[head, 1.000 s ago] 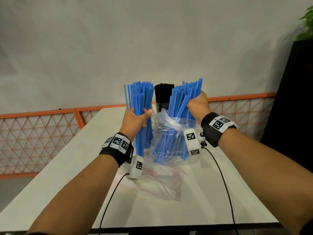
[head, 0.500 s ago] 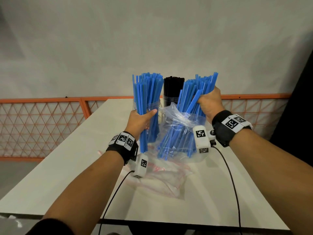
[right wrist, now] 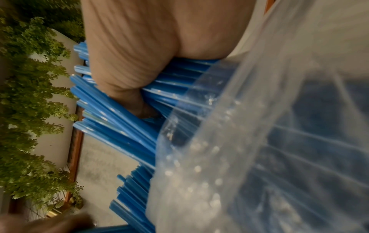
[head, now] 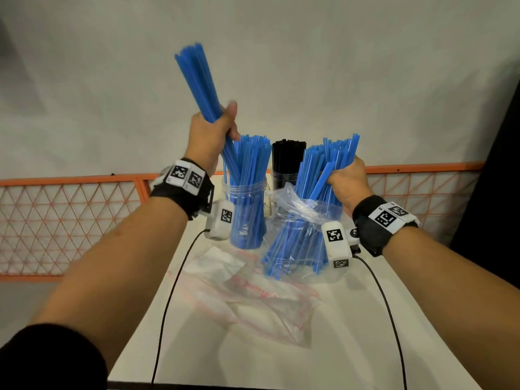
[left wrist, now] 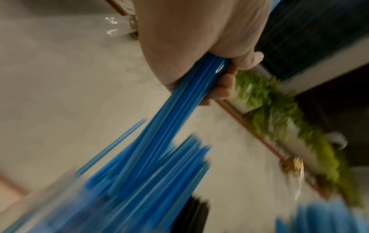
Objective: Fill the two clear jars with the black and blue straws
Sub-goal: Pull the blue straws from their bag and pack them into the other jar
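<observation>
My left hand grips a bundle of blue straws, raised high and tilted, its lower ends at the mouth of a clear jar that holds more blue straws. In the left wrist view the fingers curl round that bundle. A second clear jar behind holds black straws. My right hand grips a thick bunch of blue straws standing in a clear plastic bag. The right wrist view shows that hand wrapped on the straws above the bag.
An empty clear bag with red print lies flat on the white table in front of the jars. An orange mesh fence runs behind the table. Cables hang from both wrist cameras.
My left hand has lifted its blue straw bundle well up from table height and tilted it over the left jar. The right hand has kept its hold on the bagged straws.
</observation>
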### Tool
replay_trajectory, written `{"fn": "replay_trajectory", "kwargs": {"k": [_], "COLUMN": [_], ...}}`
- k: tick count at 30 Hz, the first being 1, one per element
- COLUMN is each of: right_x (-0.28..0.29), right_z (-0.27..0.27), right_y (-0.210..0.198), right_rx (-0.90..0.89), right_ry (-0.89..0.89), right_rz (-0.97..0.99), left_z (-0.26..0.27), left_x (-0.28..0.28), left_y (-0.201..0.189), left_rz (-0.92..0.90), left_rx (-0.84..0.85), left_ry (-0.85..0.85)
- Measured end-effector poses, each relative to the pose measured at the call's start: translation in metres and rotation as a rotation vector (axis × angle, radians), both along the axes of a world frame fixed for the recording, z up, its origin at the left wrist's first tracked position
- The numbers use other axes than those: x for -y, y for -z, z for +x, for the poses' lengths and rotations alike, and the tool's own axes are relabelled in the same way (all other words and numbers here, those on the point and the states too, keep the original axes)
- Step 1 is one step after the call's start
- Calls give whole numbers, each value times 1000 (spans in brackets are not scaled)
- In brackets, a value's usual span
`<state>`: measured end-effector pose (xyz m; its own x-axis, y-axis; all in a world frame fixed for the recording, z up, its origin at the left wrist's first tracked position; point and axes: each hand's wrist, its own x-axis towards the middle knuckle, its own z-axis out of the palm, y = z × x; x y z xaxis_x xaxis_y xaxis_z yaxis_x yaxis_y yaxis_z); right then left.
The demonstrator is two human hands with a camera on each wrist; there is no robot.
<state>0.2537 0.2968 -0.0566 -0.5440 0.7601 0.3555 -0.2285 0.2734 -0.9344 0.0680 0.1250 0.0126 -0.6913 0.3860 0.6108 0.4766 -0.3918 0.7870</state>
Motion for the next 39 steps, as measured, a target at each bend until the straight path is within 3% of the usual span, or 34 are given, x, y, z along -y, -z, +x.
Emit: {"fn": "replay_trajectory", "kwargs": {"k": [4, 7, 11, 14, 18, 20, 24, 26, 28, 30, 36, 39], "right_x": [-2, -3, -4, -6, -6, -6, -5, -5, -5, -5, -6, -8], "right_z": [0, -1, -3, -4, -3, -4, -3, -2, -2, -3, -3, -5], "right_y": [1, 1, 1, 2, 3, 3, 2, 2, 2, 2, 4, 5], "right_rx": [2, 5, 0, -3, -5, -2, -5, -7, -6, -4, -17, -11], "right_ry": [-5, -6, 1, 0, -4, -5, -12, -12, -13, -9, -8, -20], "right_rz": [0, 2, 8, 6, 11, 18, 9, 10, 7, 11, 10, 18], "left_z": [-9, -15, -20, -22, -20, -18, -8, -3, 2, 10, 7, 3], "left_x": [-19, -26, -32, -37, -38, -41, -39, -35, -33, -34, -34, -31], "left_y": [50, 60, 28, 9, -2, -6, 0, 0, -2, -5, 6, 0], "left_rz": [-254, -239, -201, -273, -372, -512, -964, -899, -647, -514, -761, -640], "left_rx": [87, 144, -45, -216, -619, -770, -801, -883, -997, -1045, -859, -983], "left_ry": [-74, -121, -286, -339, -408, -395, -309, -363, -427, -481, -402, -561]}}
